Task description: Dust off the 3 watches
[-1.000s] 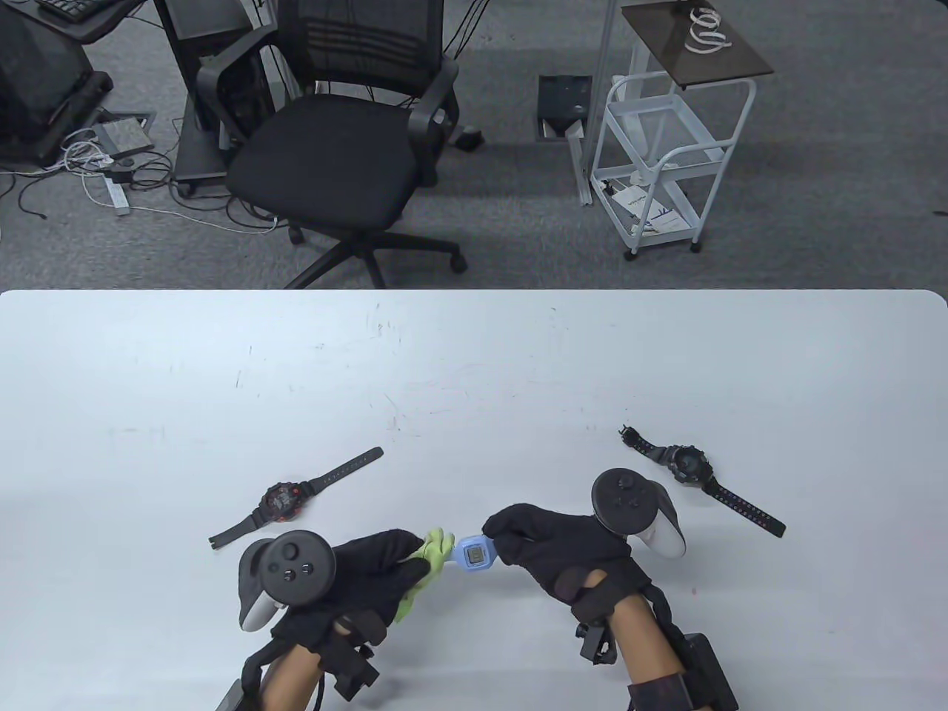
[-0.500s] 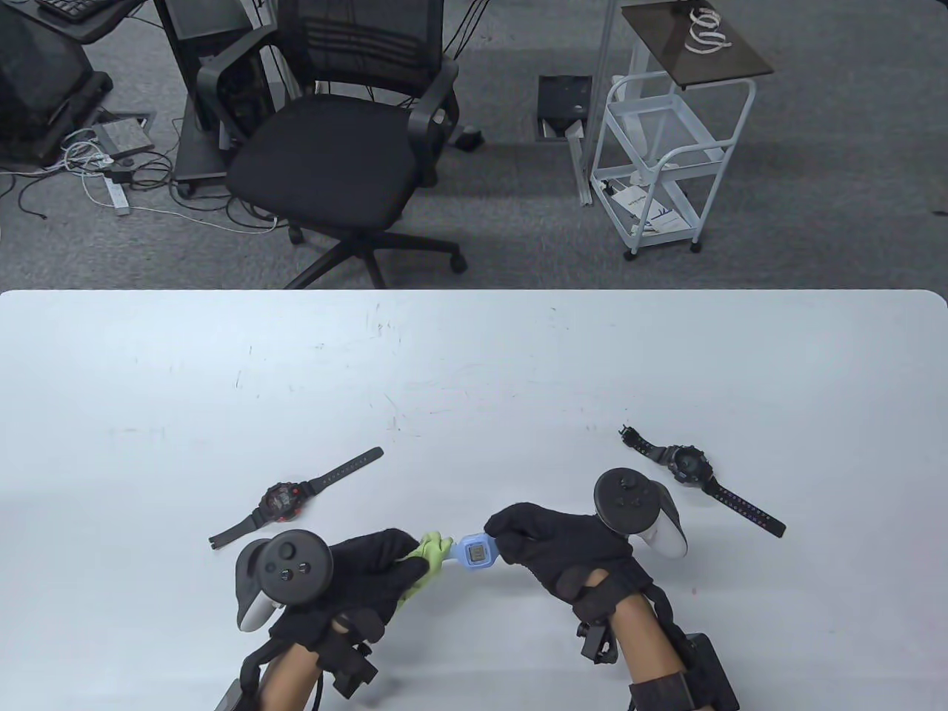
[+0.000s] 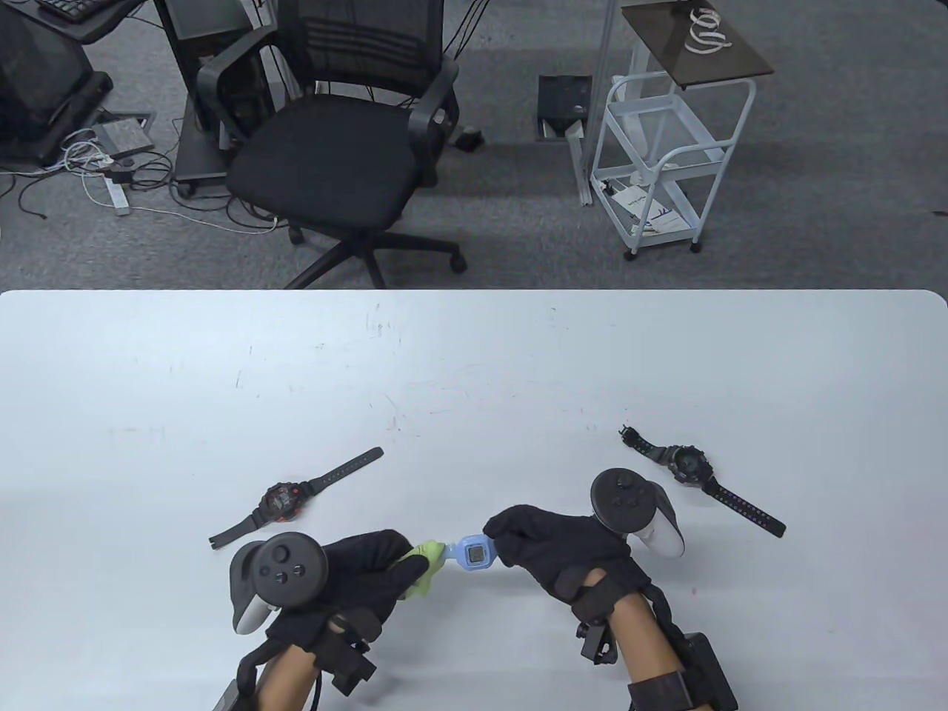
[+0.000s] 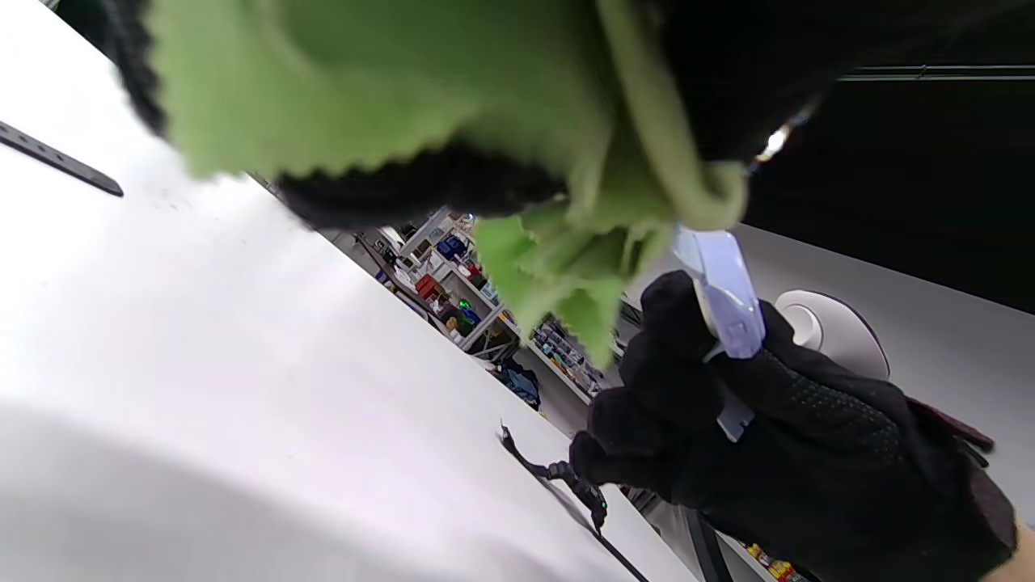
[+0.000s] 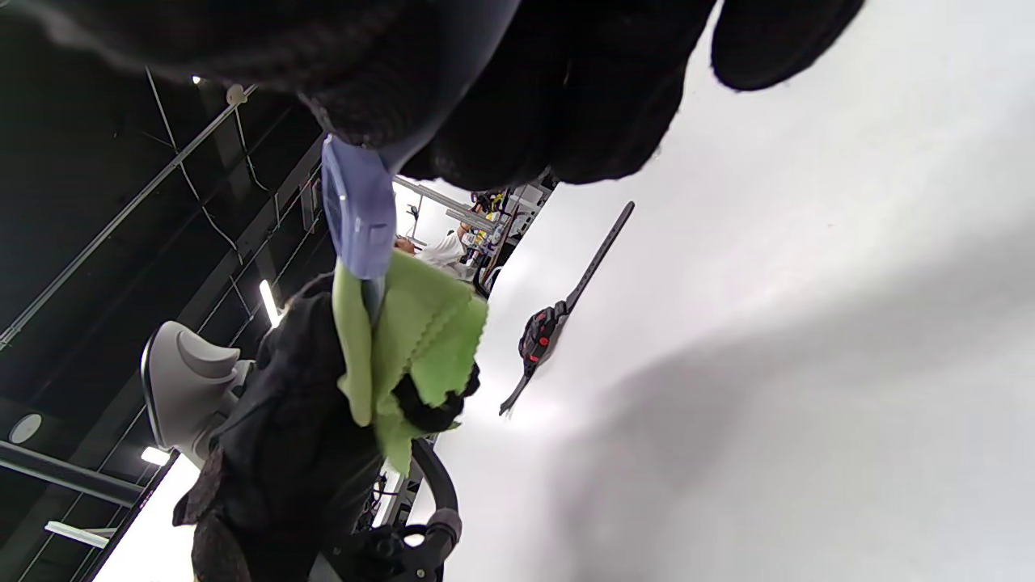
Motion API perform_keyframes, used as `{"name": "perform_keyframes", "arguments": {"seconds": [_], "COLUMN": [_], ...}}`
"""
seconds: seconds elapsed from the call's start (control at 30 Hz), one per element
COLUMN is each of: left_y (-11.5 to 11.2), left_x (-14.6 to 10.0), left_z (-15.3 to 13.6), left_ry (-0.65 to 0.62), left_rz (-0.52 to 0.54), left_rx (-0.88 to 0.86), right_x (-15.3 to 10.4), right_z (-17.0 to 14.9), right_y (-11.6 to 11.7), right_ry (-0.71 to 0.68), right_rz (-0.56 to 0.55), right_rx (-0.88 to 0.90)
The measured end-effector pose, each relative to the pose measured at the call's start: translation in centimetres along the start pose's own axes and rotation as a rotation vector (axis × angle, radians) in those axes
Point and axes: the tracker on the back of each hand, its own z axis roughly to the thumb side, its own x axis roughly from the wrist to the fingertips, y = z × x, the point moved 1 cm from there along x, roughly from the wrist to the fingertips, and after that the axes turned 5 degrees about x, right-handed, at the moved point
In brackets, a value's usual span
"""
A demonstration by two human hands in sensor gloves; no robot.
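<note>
Since half a second earlier, the green cloth (image 3: pixel 424 564) had been drawn leftward along the strap by the left hand (image 3: pixel 363 578) pinching it. The blue watch (image 3: pixel 474 553), lying left-to-right low in the frame above the surface (image 3: pixel 474 355), was gripped by the right hand (image 3: pixel 555 552).

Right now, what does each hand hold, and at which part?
The right hand grips the light blue watch by one strap. The left hand pinches the green cloth, folded around the watch's other strap.
</note>
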Motion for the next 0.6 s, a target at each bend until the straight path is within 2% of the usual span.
{"name": "perform_keyframes", "arguments": {"seconds": [0.3, 0.53, 0.6], "left_y": [0.15, -0.62, -0.55], "left_x": [-0.09, 0.24, 0.16], "left_z": [-0.15, -0.08, -0.11], "left_ry": [0.022, 0.021, 0.022], "left_rz": [0.027, -0.055, -0.03], "left_rx": [0.026, 0.005, 0.02], "right_x": [0.04, -0.16, -0.2], "right_z": [0.09, -0.12, -0.31], "right_y": [0.0, -0.46, -0.55], "right_ry": [0.0, 0.0, 0.008], "right_rz": [-0.001, -0.018, -0.02], "right_rx": [-0.009, 0.004, 0.003]}}
